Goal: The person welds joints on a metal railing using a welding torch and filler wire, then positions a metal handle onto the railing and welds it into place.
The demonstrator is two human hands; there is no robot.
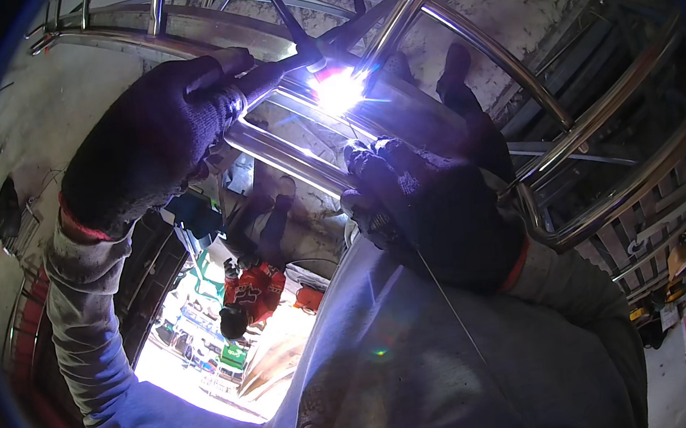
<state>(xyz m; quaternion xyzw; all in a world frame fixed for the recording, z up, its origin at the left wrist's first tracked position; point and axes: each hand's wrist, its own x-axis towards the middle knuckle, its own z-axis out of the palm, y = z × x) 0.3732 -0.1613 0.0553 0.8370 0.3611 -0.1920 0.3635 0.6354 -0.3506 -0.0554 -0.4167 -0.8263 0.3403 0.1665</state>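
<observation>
My left hand [146,142], in a dark knit glove with a red cuff edge, is closed around the handle of a TIG welding torch [307,52]. A blinding white arc [338,92] burns below the torch's nozzle, against shiny metal tubes [292,157]. Also in a dark glove, my right hand [433,205] pinches a thin filler rod [452,302] close to the arc. The rod's long tail runs down across my grey clothing. Glare hides the rod's tip and the spot being welded.
Curved polished rails [510,66] cross above and to the right of my hands. A person in a red shirt [256,292] appears below, by a bright opening. At right lie slatted metal bars [658,225] and assorted tools [680,281].
</observation>
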